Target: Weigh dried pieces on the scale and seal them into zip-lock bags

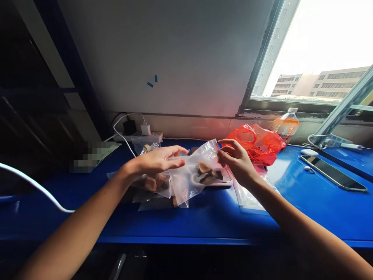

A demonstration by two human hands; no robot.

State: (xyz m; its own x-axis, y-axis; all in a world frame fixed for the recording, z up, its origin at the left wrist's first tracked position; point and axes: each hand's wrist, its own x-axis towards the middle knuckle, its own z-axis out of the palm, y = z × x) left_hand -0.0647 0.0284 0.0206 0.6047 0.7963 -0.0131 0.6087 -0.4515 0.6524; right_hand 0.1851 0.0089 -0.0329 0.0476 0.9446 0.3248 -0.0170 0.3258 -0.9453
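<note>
Clear, thin plastic forms the zip bag (192,173) held above the blue table (291,202), between the two hands and just in front of a pile of similar bags (151,186). The right hand (237,161) pinches the bag's upper corner between thumb and fingertips, pressed together on the film. The left hand (157,160) is spread, fingers extended flat along the bag's top edge, touching it but not closed on it. Several dark brown pieces (208,173) sit in the lower part of the bag. Judged from its sag, the bag is light, limp and probably slippery; the film will fold rather than hold shape, and the contents will shift when tilted. The seal strip along the top edge looks the firmest place to take hold, gripped at both corners. A red plastic bag (259,144), a bottle (287,124) and a phone (335,174) lie further right, well apart.
</note>
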